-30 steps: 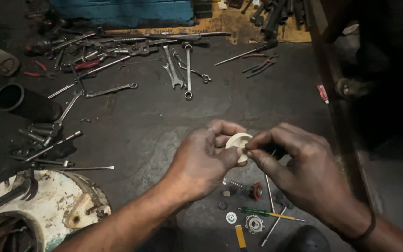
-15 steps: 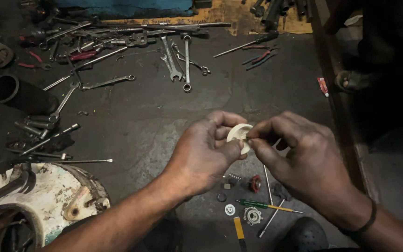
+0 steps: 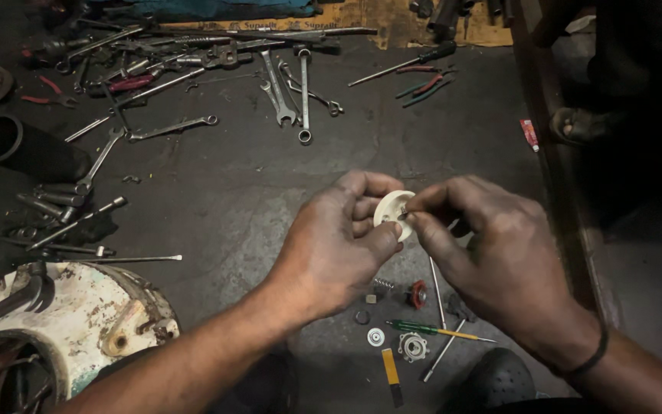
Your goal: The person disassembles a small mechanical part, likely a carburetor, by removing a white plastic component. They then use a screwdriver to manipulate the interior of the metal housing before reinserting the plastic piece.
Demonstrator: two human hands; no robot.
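My left hand (image 3: 339,245) grips a small round white plastic disc (image 3: 388,211) between thumb and fingers, held above a dark floor. My right hand (image 3: 492,257) pinches at the disc's face with thumb and forefinger; a tiny metal piece seems to sit between the fingertips, too small to tell. Below the hands lie small parts: a red ring (image 3: 418,294), a spring (image 3: 382,284), a white washer (image 3: 376,336), a toothed metal plate (image 3: 412,346), a green-handled screwdriver (image 3: 423,329) and thin rods.
Several wrenches (image 3: 300,84) and pliers (image 3: 423,80) are scattered across the upper floor. A dark pipe (image 3: 21,146) lies at left. A worn white motor housing (image 3: 63,322) sits at lower left. A wooden beam (image 3: 553,153) runs down the right side.
Both hands stay together on the white disc, drifting slightly down and left in view. The right fingertips have shifted onto the disc's face.
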